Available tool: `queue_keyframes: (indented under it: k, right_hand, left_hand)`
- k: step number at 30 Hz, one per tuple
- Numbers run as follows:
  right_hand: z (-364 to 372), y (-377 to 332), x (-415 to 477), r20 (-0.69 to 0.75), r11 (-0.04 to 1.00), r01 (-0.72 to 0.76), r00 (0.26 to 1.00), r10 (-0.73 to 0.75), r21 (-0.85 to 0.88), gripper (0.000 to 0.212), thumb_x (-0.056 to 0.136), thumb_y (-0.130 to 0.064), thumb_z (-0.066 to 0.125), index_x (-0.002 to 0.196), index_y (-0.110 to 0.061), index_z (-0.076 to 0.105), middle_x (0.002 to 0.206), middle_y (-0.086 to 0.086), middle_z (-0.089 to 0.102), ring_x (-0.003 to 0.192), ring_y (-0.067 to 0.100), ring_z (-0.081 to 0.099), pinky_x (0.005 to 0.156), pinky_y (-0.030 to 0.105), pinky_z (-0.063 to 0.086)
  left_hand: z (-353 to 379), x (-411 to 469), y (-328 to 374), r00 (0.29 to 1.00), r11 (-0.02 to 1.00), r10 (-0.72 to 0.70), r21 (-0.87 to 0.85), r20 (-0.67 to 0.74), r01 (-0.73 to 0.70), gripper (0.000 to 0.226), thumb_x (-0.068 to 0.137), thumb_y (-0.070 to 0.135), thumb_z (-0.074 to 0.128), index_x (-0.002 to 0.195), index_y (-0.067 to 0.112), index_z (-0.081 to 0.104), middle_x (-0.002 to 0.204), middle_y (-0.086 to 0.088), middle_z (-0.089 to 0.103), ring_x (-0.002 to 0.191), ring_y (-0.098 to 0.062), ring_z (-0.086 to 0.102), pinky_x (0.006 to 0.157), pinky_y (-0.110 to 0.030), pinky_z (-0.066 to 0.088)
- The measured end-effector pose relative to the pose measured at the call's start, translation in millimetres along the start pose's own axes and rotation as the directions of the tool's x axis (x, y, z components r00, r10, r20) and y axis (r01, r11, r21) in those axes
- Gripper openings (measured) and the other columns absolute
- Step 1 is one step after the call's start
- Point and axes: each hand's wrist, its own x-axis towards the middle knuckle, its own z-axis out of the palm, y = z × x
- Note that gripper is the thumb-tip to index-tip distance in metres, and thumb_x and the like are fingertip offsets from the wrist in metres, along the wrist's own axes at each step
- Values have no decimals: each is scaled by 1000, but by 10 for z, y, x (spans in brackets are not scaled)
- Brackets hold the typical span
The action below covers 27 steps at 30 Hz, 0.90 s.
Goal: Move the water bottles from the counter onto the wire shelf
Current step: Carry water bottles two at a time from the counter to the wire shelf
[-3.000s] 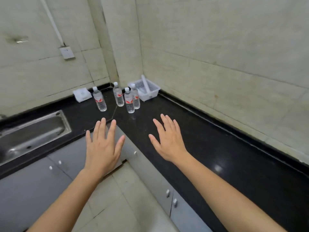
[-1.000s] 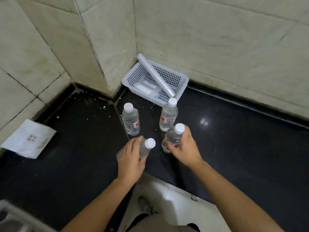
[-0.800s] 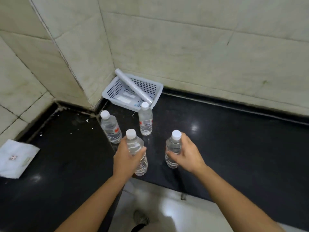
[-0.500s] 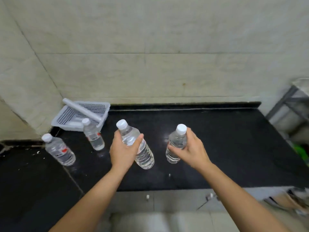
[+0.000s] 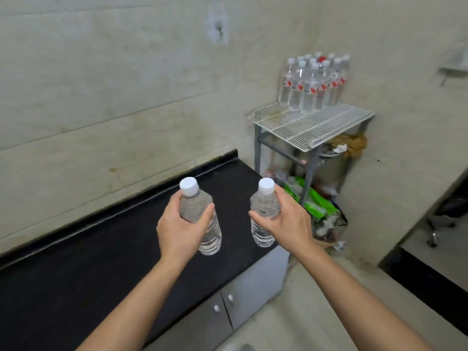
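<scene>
One black table is lying at the left and one wire shelf is standing far right, carrying about a dozen bottles. Two hands are reaching forward, each wrapping one upright bottle: the left hand is gripping the left bottle, the right hand the right bottle, both raised above the table's right end.

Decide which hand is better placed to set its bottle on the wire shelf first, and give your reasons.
Probably the right hand: its bottle is nearer the wire shelf, whose front is bare. The left hand holds its bottle farther off, over the counter.
</scene>
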Motion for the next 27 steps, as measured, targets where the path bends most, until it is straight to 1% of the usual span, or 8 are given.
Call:
queue_keyframes:
  k: [4, 7, 9, 12, 16, 18, 21, 27]
  right_hand:
    - [-408, 672, 453, -79, 998, -31, 997, 26, -61, 77, 75, -58, 80, 142, -30, 54, 126, -4, 69, 113, 25, 65, 85, 38, 54]
    - [-760, 1157, 909, -86, 996, -75, 994, 70, -56, 75, 75, -57, 80, 140, -32, 52, 122, -3, 70, 111, 25, 67, 87, 42, 55]
    - [-1034, 1440, 1243, -98, 992, -118, 989, 114, -35, 76, 74, -55, 81, 140, -34, 51, 114, -3, 73, 104, 24, 70, 85, 36, 54]
    - [-1460, 1785, 1697, -191, 987, -149, 972, 136, -56, 80, 70, -62, 79, 139, -41, 46, 109, -2, 75, 101, 23, 71, 76, 25, 46]
    - [-2016, 2197, 2242, -319, 983, -178, 935, 158, -35, 87, 63, -76, 68, 139, -41, 46, 118, -4, 74, 108, 25, 70, 83, 33, 53]
    - [-2225, 2445, 2497, -352, 982, -186, 918, 183, 26, 87, 62, -77, 70, 138, -41, 48, 117, -7, 74, 107, 21, 71, 87, 36, 56]
    - [-2414, 2849, 2884, -375, 979, -184, 904, 203, 87, 86, 61, -77, 70, 137, -42, 49, 116, -7, 75, 105, 20, 71, 88, 38, 57]
    - [-2615, 3655, 3742, -296, 981, -105, 943, 150, 163, 78, 68, -65, 82, 136, -38, 53, 117, -8, 73, 105, 18, 70, 89, 40, 57]
  left_hand:
    - [892, 278, 336, 999, 996, 21, -86, 41, -17, 49, 71, 49, 82, 116, 36, 63, 103, 16, 72, 96, -10, 69, 91, -42, 57]
    - [1554, 512, 667, 995, 988, 47, -151, 89, -33, 49, 68, 50, 81, 112, 40, 62, 99, 21, 71, 92, -1, 68, 87, -35, 56]
    - [1938, 689, 950, 990, 981, 77, -185, 115, -55, 48, 64, 56, 76, 108, 42, 62, 96, 22, 71, 91, 0, 68, 84, -30, 54]
    - [2434, 949, 1388, 977, 970, 141, -220, 162, -104, 51, 66, 57, 77, 109, 31, 68, 102, 12, 75, 96, -12, 71, 89, -36, 57]
    - [3023, 1280, 1975, 950, 945, 223, -288, 220, -155, 50, 74, 44, 87, 117, 26, 68, 107, 8, 76, 99, -12, 73, 91, -45, 58]
    - [3332, 1411, 2182, 942, 935, 255, -303, 219, -183, 50, 76, 40, 87, 119, 25, 67, 109, 7, 75, 101, -12, 72, 93, -46, 58]
    - [3838, 1571, 2393, 945, 933, 258, -308, 201, -189, 54, 75, 43, 85, 121, 24, 66, 113, 6, 74, 104, -15, 71, 94, -47, 57]
    - [4772, 1838, 2735, 976, 946, 197, -279, 90, -165, 55, 77, 39, 86, 126, 24, 65, 115, 11, 73, 105, -8, 70, 95, -44, 58]
